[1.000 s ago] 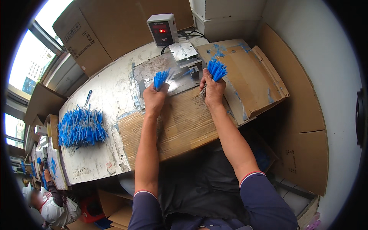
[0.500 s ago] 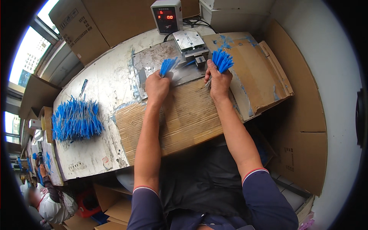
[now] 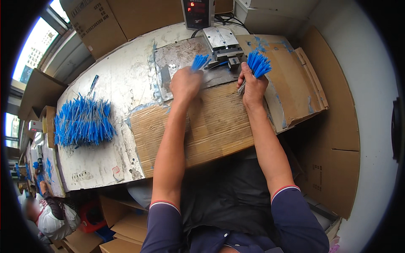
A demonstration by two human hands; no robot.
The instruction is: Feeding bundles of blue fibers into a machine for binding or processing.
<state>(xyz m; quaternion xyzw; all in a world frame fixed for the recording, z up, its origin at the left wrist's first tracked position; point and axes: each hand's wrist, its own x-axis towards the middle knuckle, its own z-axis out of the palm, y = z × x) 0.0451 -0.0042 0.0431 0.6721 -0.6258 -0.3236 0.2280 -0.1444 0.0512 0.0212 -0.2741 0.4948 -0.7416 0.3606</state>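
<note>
My left hand (image 3: pixel 185 86) is closed around a small bunch of thin wires with blue ends (image 3: pixel 200 62), the ends pointing up and away from me. To its right, my right hand (image 3: pixel 254 90) grips a thicker bunch of blue-ended wires (image 3: pixel 258 64), its thumb laid along the side and thin greyish strands hanging below. Between the two hands a single blue-tipped wire (image 3: pixel 220 65) reaches toward the small metal block (image 3: pixel 233 63) at the front of a silver bench device (image 3: pixel 221 39). Blur hides the left fingertips, so what touches that single wire is unclear.
A large pile of blue-ended wires (image 3: pixel 84 121) lies on the white bench at left, with a pen (image 3: pixel 93 85) behind it. A box with a red readout (image 3: pixel 197 12) stands at the back. Flattened cardboard (image 3: pixel 211 126) covers the near edge. Another person (image 3: pixel 57 217) works at far left.
The whole view has shifted, so bench and hands appear farther right. Both hands keep their bunches. My left hand sits slightly farther forward relative to the device.
</note>
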